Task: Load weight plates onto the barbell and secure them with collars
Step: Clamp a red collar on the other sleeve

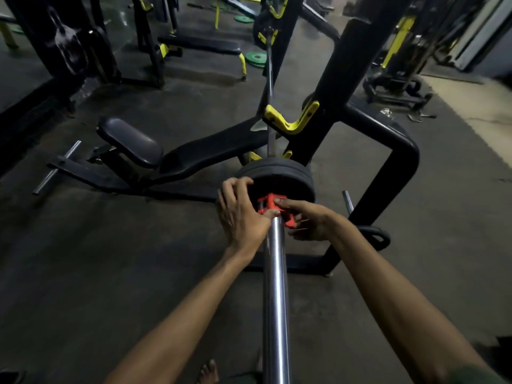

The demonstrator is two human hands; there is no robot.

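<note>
Seating red plastic clamp collar (273,210) on chrome steel barbell sleeve (274,273), against the black rubber weight plates (288,176). Left hand (239,214) gripped the plate rim, thumb behind collar; right hand (307,220) pinched the collar, likely to lock it.

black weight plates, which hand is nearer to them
Left. The left hand curls its fingers over the edge of the black weight plates; the right hand pinches the red collar in front of them.

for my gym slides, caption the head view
Left hand and right hand fit a red collar against black plates on the barbell.
</note>
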